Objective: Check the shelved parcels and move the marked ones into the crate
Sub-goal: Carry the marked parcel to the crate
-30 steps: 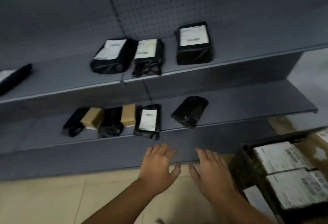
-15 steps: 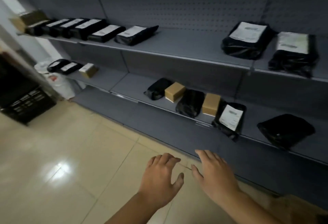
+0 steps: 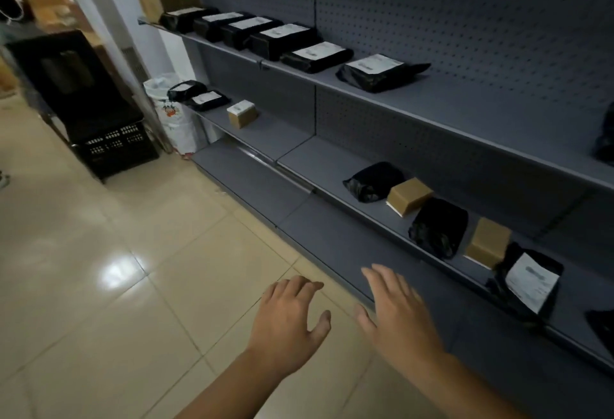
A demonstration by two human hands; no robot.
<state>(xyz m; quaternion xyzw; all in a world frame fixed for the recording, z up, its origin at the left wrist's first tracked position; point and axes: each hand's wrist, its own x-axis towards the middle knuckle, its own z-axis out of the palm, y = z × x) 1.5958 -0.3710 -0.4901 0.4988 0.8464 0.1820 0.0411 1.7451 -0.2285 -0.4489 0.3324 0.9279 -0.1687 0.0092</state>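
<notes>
Fingers (image 3: 385, 282) loosely spread on left hand (image 3: 285, 319) & right hand (image 3: 398, 322), holding nothing, prob. free to check labelled parcel (image 3: 528, 280) right of them.

The floor (image 3: 116, 272) is smooth beige tile, glossy enough to mirror a light. The shelves (image 3: 465, 101) look like grey painted metal, matt, and the perforated back panel (image 3: 465, 20) has the same finish. The black parcels (image 3: 438, 227) are wrapped in crinkled plastic film with a faint sheen, and some carry white paper labels (image 3: 531, 280). The boxes (image 3: 410, 196) are matt brown cardboard. The crate (image 3: 123, 146) is black latticed plastic.
</notes>
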